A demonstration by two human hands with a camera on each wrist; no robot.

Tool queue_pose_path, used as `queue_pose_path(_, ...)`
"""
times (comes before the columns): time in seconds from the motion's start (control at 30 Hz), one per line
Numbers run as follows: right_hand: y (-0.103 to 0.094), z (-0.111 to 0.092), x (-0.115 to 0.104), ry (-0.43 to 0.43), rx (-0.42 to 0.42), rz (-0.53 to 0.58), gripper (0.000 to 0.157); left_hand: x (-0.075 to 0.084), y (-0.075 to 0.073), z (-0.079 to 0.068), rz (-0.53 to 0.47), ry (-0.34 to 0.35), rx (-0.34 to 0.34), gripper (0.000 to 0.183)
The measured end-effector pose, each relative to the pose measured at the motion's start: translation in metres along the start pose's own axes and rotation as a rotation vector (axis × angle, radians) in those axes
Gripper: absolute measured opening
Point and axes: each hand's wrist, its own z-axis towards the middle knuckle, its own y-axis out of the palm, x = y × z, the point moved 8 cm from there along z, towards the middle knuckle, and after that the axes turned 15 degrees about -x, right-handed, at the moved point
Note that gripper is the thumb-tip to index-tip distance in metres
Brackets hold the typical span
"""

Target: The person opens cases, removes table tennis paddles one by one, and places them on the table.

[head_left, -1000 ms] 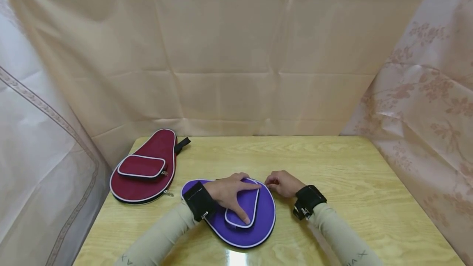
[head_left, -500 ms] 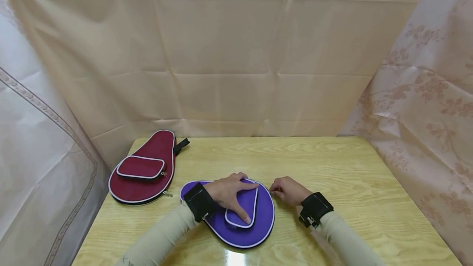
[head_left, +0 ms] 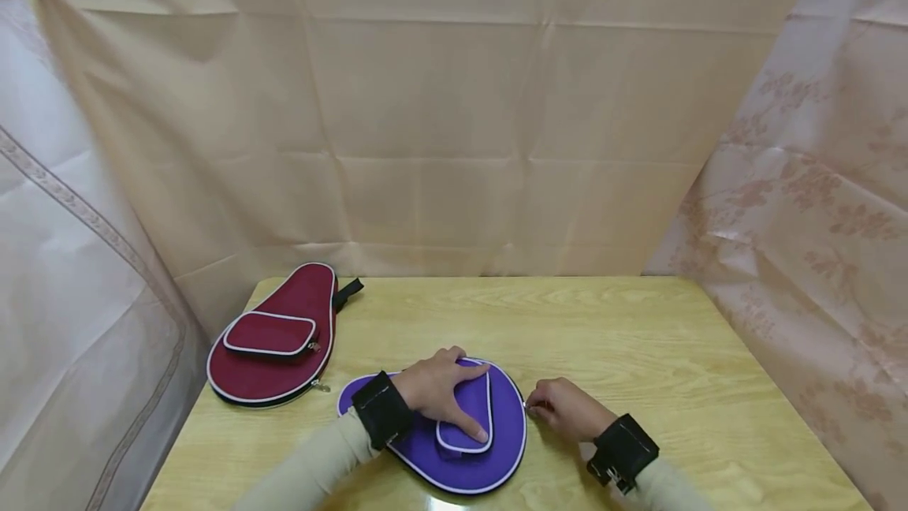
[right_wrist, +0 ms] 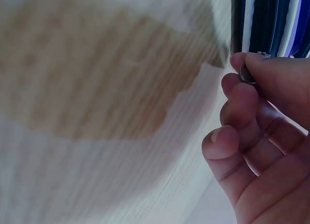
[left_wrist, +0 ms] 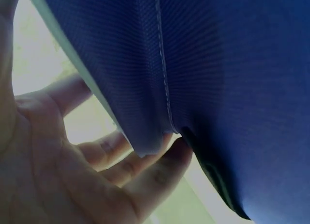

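A purple table tennis bat case [head_left: 507, 436] with white piping lies flat on the table, its rounded end to the right. My left hand [head_left: 434, 386] rests on it with thumb and index finger spread across its small pocket [head_left: 471, 397]. In the left wrist view the other fingers [left_wrist: 157, 178] touch the edge of the purple fabric. At the case's right rim my right hand [head_left: 567, 410] pinches a metal zipper pull [right_wrist: 247, 74] between thumb and index finger. Its remaining fingers are curled beside it.
A dark red bat case [head_left: 273, 377] with its own pocket and a black strap [head_left: 348, 292] lies at the table's back left. The wooden table [head_left: 603, 322] meets a beige cloth [head_left: 433, 101] behind, with patterned cloth at both sides.
The right hand has travelled along the case's rounded rim toward the person, with the zipper pull. The left hand keeps its place on the case. The head view has tilted slightly up.
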Motion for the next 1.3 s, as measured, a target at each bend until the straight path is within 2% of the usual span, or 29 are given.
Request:
queue_pose_path(0.3,0.008,-0.015,-0.010,-0.021,0.040,-0.018,0.010,0.005,0.002,-0.006,-0.033,-0.045,0.055,0.106)
queue_pose_path(0.47,0.013,-0.022,-0.014,-0.027,0.042,-0.028,0.009,0.005,0.005,-0.007,-0.046,-0.100,0.083,0.106)
queue_pose_path(0.67,0.014,-0.028,-0.021,-0.076,0.092,-0.054,0.009,0.007,0.009,-0.012,-0.085,-0.157,0.148,0.108)
queue_pose_path(0.87,0.006,-0.025,-0.010,-0.074,0.127,-0.061,0.011,0.010,0.015,-0.018,-0.130,-0.167,0.222,0.111)
queue_pose_path(0.97,0.002,-0.021,-0.004,-0.074,0.115,-0.060,0.010,0.010,0.016,-0.017,-0.113,-0.114,0.195,0.109)
queue_pose_path(1.03,-0.001,-0.017,0.001,-0.054,0.082,-0.043,0.010,0.011,0.016,-0.014,-0.073,-0.031,0.145,0.107)
queue_pose_path(1.17,-0.007,-0.009,0.010,-0.020,0.036,-0.043,0.011,0.016,0.015,-0.007,0.034,0.179,0.027,0.109)
queue_pose_path(1.23,-0.010,-0.005,0.014,-0.016,0.037,-0.079,0.012,0.018,0.013,-0.004,0.078,0.255,-0.001,0.113)
queue_pose_path(1.3,-0.014,0.000,0.018,-0.015,0.049,-0.125,0.015,0.020,0.011,0.000,0.129,0.299,0.003,0.115)
